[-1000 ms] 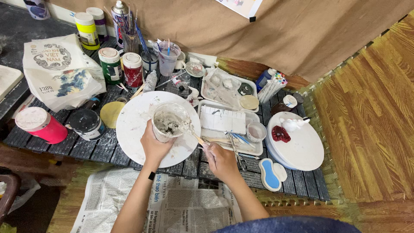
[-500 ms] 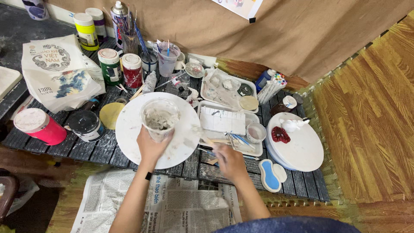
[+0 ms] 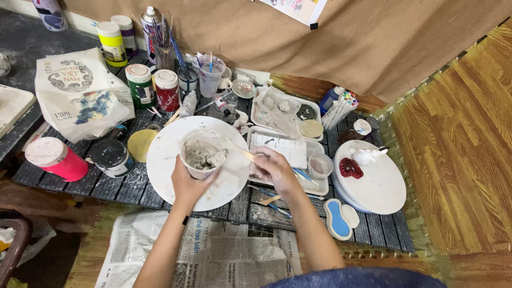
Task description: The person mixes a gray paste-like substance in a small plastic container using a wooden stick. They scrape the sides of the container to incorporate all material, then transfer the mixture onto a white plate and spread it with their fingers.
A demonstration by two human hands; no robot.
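Holding a plastic cup (image 3: 202,154) of grey paste over the round white board (image 3: 198,161), left hand (image 3: 188,185) wrapped around its lower wall from the near side. Gripping a thin stick (image 3: 241,151) in the right hand (image 3: 274,169), fingers pinched shut, tip now dipping over the cup's rim where half a second ago the hand was lying lower and clear of the cup. Cup sitting nearer the board's middle than before. Flanking the board: one pink jar (image 3: 56,158), one dark tub (image 3: 110,158), two red-and-green paint jars (image 3: 154,88), two white trays (image 3: 290,133), one second round board (image 3: 373,181) carrying one red piece and one white figure.
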